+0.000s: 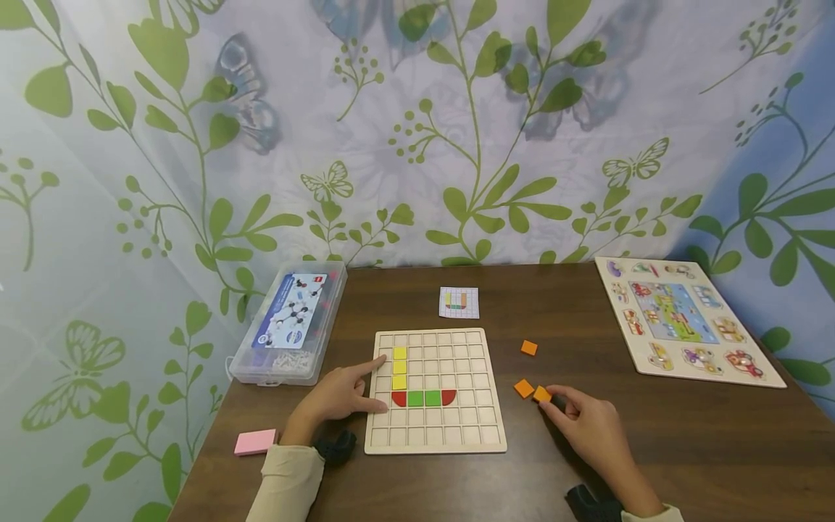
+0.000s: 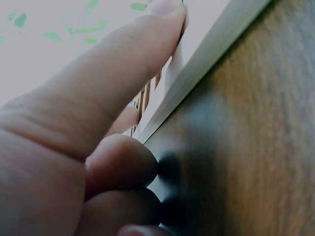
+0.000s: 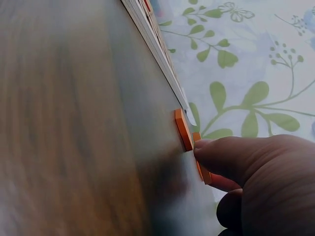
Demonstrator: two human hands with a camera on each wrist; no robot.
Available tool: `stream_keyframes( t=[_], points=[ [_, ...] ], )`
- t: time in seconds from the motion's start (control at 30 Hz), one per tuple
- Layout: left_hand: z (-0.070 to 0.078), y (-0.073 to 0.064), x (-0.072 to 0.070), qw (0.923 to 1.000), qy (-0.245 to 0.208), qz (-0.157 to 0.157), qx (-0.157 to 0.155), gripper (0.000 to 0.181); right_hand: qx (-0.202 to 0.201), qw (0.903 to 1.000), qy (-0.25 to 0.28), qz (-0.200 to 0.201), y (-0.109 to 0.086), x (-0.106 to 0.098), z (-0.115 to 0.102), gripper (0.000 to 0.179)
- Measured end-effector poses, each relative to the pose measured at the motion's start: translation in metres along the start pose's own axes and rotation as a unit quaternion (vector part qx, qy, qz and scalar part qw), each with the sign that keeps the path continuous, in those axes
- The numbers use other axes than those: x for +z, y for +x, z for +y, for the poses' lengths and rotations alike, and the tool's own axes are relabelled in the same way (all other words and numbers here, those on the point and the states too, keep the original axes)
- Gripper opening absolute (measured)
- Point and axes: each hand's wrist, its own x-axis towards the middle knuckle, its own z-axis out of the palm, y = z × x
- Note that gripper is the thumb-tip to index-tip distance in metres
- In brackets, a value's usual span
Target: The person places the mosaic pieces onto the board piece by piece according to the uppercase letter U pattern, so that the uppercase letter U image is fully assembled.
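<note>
A wooden grid board [image 1: 433, 428] lies on the table. In its cells are three yellow tiles [image 1: 399, 367] in a column. Below them runs a row of two green squares [image 1: 415, 399] between two red quarter-round tiles [image 1: 449, 397]. My left hand [image 1: 339, 395] rests at the board's left edge, index finger and thumb stretched onto it, the other fingers bent under. To the right of the board, my right hand [image 1: 590, 428] pinches an orange square tile [image 1: 541, 394] between thumb and index finger. Beside it lies a second orange tile [image 1: 524, 388], and a third orange tile [image 1: 529, 348] sits farther back.
Behind the board lies a small pattern card [image 1: 459, 312]. A clear plastic case [image 1: 293, 322] with a blue label stands at the back left, and a pink block [image 1: 256, 442] lies near the left forearm. A picture puzzle board [image 1: 691, 312] occupies the back right.
</note>
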Motion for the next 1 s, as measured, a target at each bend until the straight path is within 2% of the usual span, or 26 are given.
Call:
stream_keyframes(
  t=[0.2, 0.53, 1.0],
  points=[
    [0.001, 0.001, -0.001, 1.0000, 0.007, 0.001, 0.001, 0.091, -0.009, 0.9998, 0.015, 0.013, -0.001, 0.003, -0.005, 0.029],
    [0.002, 0.001, -0.001, 0.9999, 0.008, -0.006, -0.011, 0.091, -0.060, 0.9961, 0.056, 0.033, -0.005, 0.010, -0.020, 0.024],
    [0.001, 0.001, 0.000, 1.0000, 0.005, -0.005, 0.000, 0.091, -0.106, 0.9899, 0.074, 0.058, -0.002, 0.013, -0.027, 0.025]
  ],
)
